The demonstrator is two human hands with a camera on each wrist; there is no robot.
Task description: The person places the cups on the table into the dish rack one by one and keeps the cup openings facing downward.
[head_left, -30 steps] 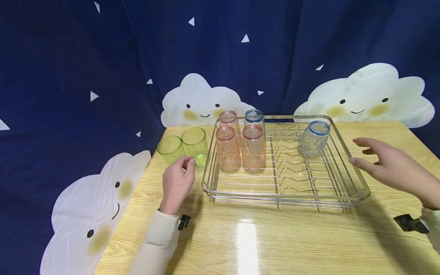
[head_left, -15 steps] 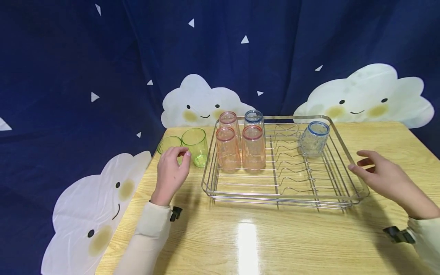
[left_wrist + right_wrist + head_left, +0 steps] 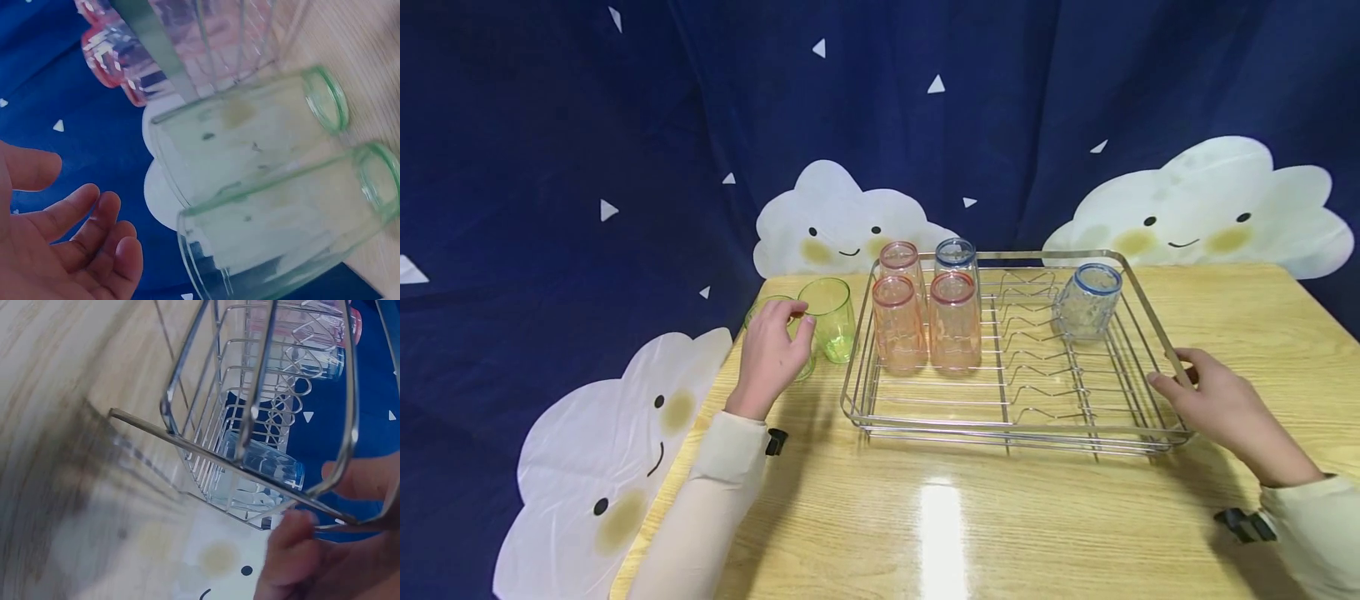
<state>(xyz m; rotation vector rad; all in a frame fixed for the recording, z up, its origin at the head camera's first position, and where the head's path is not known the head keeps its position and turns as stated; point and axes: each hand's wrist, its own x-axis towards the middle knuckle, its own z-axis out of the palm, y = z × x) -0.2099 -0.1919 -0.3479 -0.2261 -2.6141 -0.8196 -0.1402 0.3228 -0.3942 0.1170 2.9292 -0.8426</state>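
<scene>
My right hand [image 3: 1221, 408] grips the right rim of a wire dish rack [image 3: 1000, 429], thumb on the inner side and fingers outside. The right wrist view shows its thumb [image 3: 359, 478] and fingers [image 3: 290, 547] on either side of the metal rim. My left hand [image 3: 775, 354] is held loosely bent in front of two upright green tumblers [image 3: 829, 321] left of the rack. In the left wrist view its fingers [image 3: 87, 237] are apart from the nearer green tumbler [image 3: 281, 225], holding nothing. The hand partly hides one green tumbler in the head view.
Three pink tumblers [image 3: 898, 333] and a blue-rimmed one [image 3: 956, 254] stand upside down in the rack's left part. Another blue tumbler [image 3: 1088, 304] leans upside down at its right. Behind the wooden table [image 3: 1015, 533] hangs a dark blue curtain [image 3: 880, 100] with clouds.
My right hand has moved left and down from beside the rack onto its right rim. My left hand has shifted slightly left and up, over the nearer green tumbler in view.
</scene>
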